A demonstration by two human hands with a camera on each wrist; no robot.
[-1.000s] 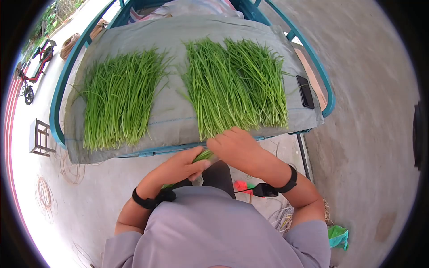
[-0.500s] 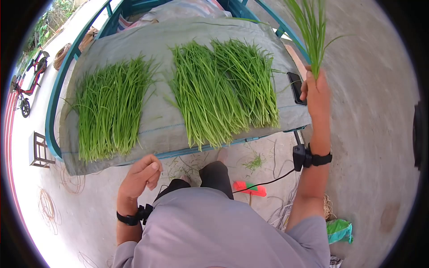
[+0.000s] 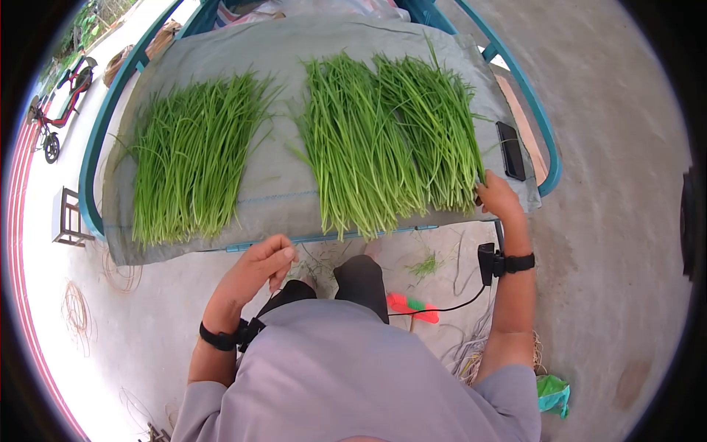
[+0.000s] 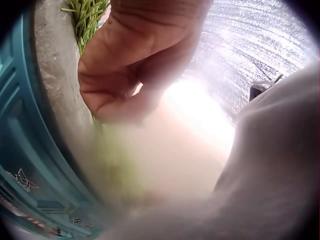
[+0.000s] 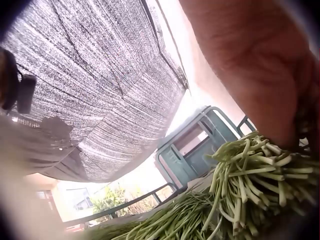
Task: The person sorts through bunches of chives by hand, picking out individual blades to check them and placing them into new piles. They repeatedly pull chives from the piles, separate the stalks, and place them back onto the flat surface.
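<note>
Long green chives lie in piles on a grey cloth (image 3: 276, 214): a left pile (image 3: 193, 158), a middle pile (image 3: 357, 147) and a right pile (image 3: 434, 136) against the middle one. My right hand (image 3: 499, 195) is at the lower right edge of the right pile, fingers curled at the stalk ends. In the right wrist view, the cut ends (image 5: 255, 180) fan out beneath that hand, whose fingertips are partly hidden. My left hand (image 3: 261, 261) hangs off the cloth's front edge, fingers loosely curled, nothing visible in its grasp.
The cloth covers a teal-railed cart (image 3: 94, 169). A black phone (image 3: 510, 151) lies on the cloth right of the piles. Below are a red and green brush head (image 3: 412, 308), scattered green bits (image 3: 425, 265) and a small stool (image 3: 71, 217). A cable runs from the right wrist camera.
The hands parted from the front. My right hand raised a small bunch of chives at the right, then came down with it to the right pile. My left hand stayed near the front edge.
</note>
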